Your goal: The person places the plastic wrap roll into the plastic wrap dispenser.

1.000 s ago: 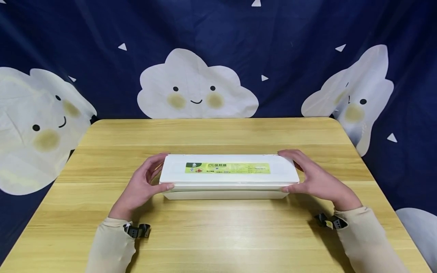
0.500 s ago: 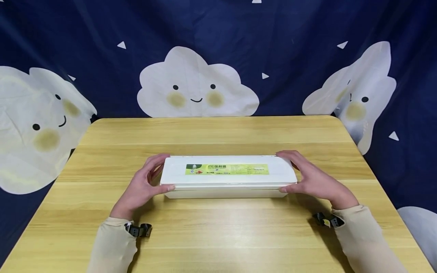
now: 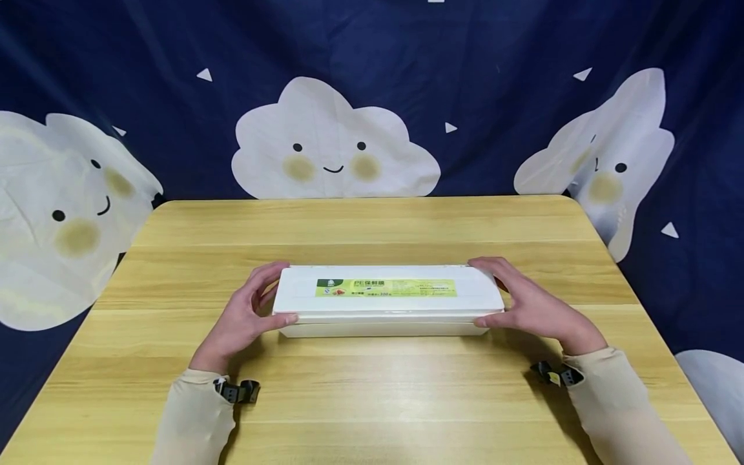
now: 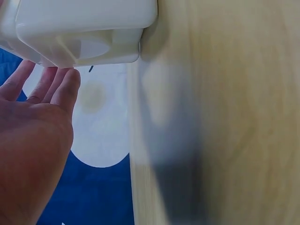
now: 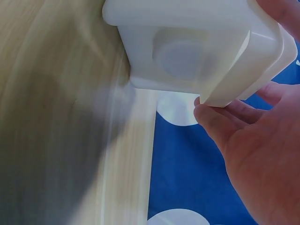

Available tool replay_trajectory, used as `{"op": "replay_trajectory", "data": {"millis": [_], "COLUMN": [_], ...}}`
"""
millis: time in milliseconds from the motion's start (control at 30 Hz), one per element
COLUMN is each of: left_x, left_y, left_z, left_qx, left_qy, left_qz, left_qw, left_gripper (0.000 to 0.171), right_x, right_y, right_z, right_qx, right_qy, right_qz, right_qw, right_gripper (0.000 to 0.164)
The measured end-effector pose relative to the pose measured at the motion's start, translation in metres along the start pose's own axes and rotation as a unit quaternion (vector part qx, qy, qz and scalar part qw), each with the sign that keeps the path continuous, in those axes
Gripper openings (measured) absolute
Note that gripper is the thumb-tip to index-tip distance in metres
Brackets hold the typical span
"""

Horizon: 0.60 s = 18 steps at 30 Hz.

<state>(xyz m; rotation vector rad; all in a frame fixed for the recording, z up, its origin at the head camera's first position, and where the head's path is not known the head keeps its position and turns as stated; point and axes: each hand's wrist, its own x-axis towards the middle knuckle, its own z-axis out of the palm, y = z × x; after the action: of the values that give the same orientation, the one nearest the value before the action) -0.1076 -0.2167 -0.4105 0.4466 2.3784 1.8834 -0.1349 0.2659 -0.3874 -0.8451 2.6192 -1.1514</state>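
A long white cling film box [image 3: 389,329] lies across the middle of the table, its lid down and a green and yellow label on top. My left hand [image 3: 244,316] grips its left end, thumb on the front edge and fingers at the back corner. At the opposite end my right hand [image 3: 535,307] holds it the same way. The left wrist view shows the box's end wall [image 4: 89,44] with the fingertips at its back edge. In the right wrist view the other end [image 5: 183,56] has a round recess, and the fingers meet the lid's rear edge.
The wooden table [image 3: 372,394] has rounded far corners. Behind it hangs a dark blue curtain [image 3: 465,58] printed with smiling white clouds. Black wrist straps [image 3: 238,391] sit at both sleeves.
The right hand and the box's right end have shifted very slightly left in the view. Both hands keep their hold.
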Motion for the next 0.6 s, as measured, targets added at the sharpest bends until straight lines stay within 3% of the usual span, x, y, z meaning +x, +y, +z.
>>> {"op": "replay_trajectory", "data": {"millis": [367, 600], "left_x": [-0.0030, -0.0013], "left_y": [-0.0033, -0.0028], "left_z": [-0.0025, 0.0007], "left_qx": [-0.009, -0.018], "left_qy": [-0.009, -0.004], "left_qz": [-0.011, -0.002], "left_qw": [0.9999, 0.9998], "left_gripper": [0.083, 0.085], "right_x": [-0.0015, -0.0024], "right_y": [0.0048, 0.0039], "right_z": [0.0059, 0.0048], "right_qx": [0.019, 0.040], "right_qy": [-0.007, 0.026], "right_qz": [0.003, -0.003], "right_qw": [1.000, 0.999], "right_gripper": [0.090, 0.089]}}
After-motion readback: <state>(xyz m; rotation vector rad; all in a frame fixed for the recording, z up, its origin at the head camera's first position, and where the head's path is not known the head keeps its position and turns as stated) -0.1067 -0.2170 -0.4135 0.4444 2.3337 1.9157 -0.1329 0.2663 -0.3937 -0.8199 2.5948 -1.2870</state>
